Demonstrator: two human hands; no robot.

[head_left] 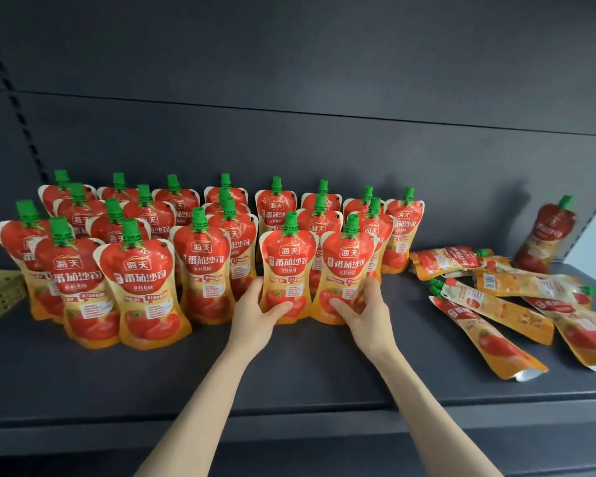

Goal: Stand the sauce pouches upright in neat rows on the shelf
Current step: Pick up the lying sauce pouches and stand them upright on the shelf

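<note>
Several red-and-orange tomato sauce pouches with green caps stand upright in rows (141, 270) on the dark grey shelf (289, 373), filling its left and middle. My left hand (258, 311) grips the lower part of one upright front pouch (287, 266). My right hand (365, 311) grips the pouch beside it (348, 270). Both pouches stand on the shelf at the front of the rows. Several more pouches lie flat in a loose heap (503, 304) at the right. One pouch (547, 235) leans upright against the back right corner.
A yellow perforated basket (0, 294) pokes in at the left edge. The shelf's back panel (324, 132) rises behind the rows. The shelf's front lip (289, 421) runs below my forearms. Bare shelf lies between the rows and the heap.
</note>
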